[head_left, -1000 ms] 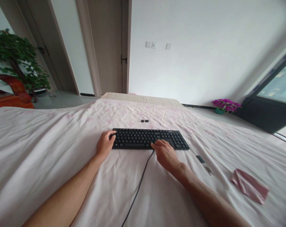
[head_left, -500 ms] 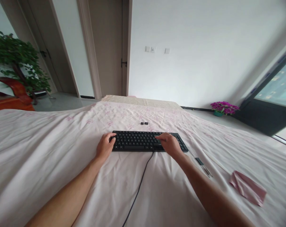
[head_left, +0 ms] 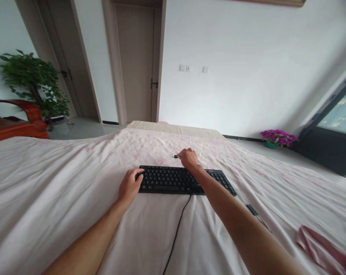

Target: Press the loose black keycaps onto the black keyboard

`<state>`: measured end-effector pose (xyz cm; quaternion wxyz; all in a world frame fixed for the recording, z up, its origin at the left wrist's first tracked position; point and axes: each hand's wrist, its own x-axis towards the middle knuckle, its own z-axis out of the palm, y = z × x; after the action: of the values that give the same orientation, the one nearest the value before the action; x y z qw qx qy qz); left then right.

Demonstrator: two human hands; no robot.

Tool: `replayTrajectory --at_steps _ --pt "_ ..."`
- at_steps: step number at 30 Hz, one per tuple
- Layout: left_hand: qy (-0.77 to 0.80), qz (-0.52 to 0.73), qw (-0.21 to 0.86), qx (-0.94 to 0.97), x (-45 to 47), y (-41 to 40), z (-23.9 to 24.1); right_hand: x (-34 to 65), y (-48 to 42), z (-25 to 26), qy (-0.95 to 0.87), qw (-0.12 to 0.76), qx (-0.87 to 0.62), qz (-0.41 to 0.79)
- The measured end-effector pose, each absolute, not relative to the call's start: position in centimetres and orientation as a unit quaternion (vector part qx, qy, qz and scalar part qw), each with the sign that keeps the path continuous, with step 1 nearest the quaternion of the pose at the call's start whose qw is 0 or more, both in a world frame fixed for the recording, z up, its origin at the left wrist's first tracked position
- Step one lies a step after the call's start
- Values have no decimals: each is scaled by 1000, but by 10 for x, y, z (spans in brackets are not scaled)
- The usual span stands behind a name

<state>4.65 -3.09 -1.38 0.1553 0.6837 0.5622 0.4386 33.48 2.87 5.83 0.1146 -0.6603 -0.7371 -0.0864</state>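
Observation:
A black keyboard lies on a pale flowered cloth. My left hand grips its left end, with the thumb near the front and the fingers at the upper corner. My right hand reaches across the keyboard to the cloth behind it. Its fingers are pinched where a second small black keycap lay, and they hide that keycap. Just left of those fingertips, another black keycap shows on the cloth. A black cable runs from the keyboard's front edge toward me.
Right of my right forearm lie a small tool with a dark handle and thin metal wires and a pink cloth. Farther off stand a wooden armchair, a green plant and purple flowers on the floor.
My right hand has left the keyboard's right part and moved forward and left to the keycaps. My left hand stays on the keyboard's left end. The view has tilted slightly up.

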Motion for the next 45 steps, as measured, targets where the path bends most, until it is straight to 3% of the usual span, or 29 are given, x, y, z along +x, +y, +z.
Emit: replayTrajectory --at_steps 10,19,22,25,29,34,45 --pt "560 445 158 681 48 -32 -10 319 68 48 -769 81 -630 -75" --pt "559 448 162 678 49 -33 -8 309 59 55 -750 167 -639 25" --pt "560 446 159 680 48 -33 -9 303 34 62 -729 254 -620 138" --pt "558 439 152 688 49 -33 -8 298 -7 69 -568 466 -475 484" --pt "529 470 103 700 53 -42 2 290 -67 72 -393 504 -339 691" --pt "427 535 95 723 70 -81 29 275 -111 53 -290 496 -278 770" --pt "361 505 141 771 94 -107 35 256 -127 31 -285 493 -254 782"
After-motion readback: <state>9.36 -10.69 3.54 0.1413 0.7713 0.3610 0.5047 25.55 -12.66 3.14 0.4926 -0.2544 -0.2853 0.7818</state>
